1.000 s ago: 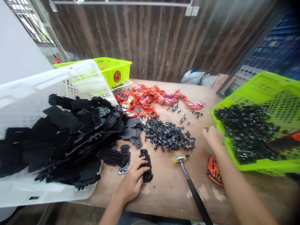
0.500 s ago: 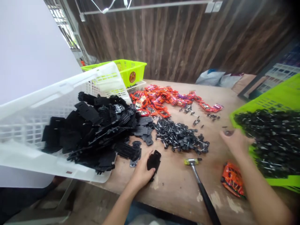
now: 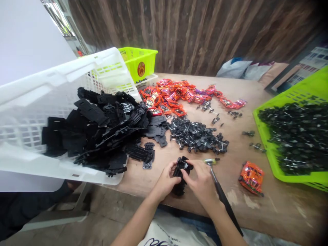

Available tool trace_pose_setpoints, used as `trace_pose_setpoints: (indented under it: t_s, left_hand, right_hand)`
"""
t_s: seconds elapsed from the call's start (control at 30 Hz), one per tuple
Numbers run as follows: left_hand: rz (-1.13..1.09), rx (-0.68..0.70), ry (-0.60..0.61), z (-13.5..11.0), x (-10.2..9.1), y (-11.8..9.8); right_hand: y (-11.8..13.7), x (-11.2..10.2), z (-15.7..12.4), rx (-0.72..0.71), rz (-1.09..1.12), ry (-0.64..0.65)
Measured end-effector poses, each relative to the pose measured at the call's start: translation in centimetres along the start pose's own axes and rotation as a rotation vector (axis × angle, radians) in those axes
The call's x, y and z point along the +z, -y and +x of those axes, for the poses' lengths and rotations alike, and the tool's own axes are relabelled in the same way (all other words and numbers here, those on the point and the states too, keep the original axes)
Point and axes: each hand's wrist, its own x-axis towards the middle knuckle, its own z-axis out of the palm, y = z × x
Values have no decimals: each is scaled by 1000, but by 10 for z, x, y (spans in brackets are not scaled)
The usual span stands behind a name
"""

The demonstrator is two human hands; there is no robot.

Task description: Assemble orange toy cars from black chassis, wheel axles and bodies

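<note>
Near the table's front edge, my left hand (image 3: 164, 183) is closed around a black plastic toy car chassis (image 3: 179, 189), held tilted. My right hand (image 3: 202, 179) pinches a wheel axle (image 3: 189, 166) against the upper part of that chassis; fingers partly cover it, so I cannot tell whether it is seated. Just right of my right hand lies a hammer (image 3: 222, 196) with a yellow-tipped head and black handle. Farther right, an orange toy car (image 3: 251, 177) rests on the table. Loose wheel axles (image 3: 197, 136) form a heap beyond my hands.
On the left, a tipped white basket (image 3: 102, 177) spills black chassis (image 3: 102, 136). Orange car bodies (image 3: 174, 95) are piled at the back, before a lime basket (image 3: 147, 63). Another lime basket (image 3: 284, 176) full of wheel axles stands right. A dark sleeve (image 3: 30, 208) shows lower left.
My right hand has come from beside the right-hand basket to the chassis, bringing a wheel axle. My left hand has shifted slightly right with the chassis. The view has tilted down.
</note>
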Motion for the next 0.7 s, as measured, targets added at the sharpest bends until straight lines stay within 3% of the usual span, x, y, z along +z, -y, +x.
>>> trace_pose_setpoints:
  t_s: [0.13, 0.27, 0.47, 0.7]
  left_hand:
    - [23, 58, -38, 0, 4, 8]
    - [145, 140, -84, 1, 5, 15]
    - [321, 164, -117, 1, 1, 19]
    - [347, 143, -152, 1, 2, 21]
  right_hand:
    - [-5, 3, -5, 18, -29, -34]
    - [-8, 3, -7, -11, -70, 20]
    - [-6, 2, -8, -76, -109, 70]
    - [-13, 1, -11, -61, -90, 146]
